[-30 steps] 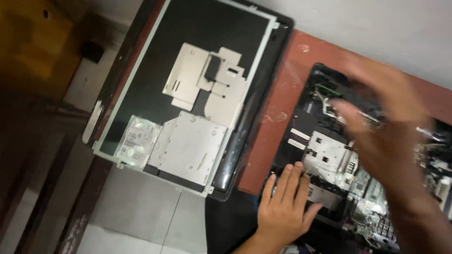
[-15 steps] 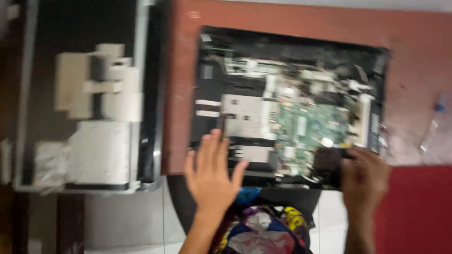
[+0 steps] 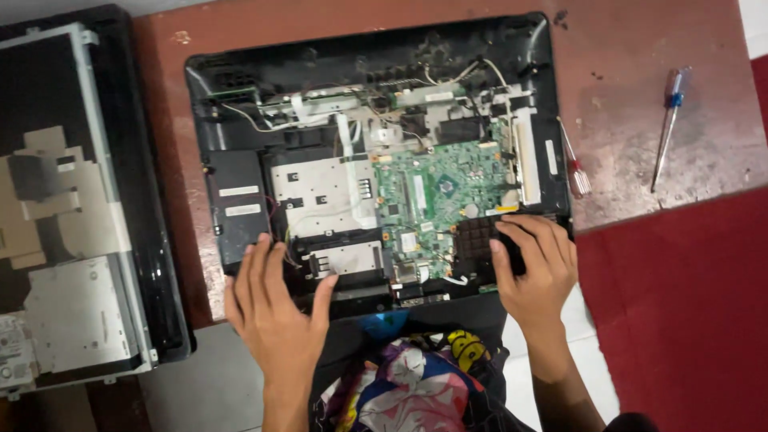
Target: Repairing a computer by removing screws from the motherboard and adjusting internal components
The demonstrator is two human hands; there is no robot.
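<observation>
Reddish-brown table (image 3: 640,120): opened computer chassis (image 3: 240,104), two screwdrivers (image 3: 668,120) beside; display panel (image 3: 72,208) at left edge.
</observation>
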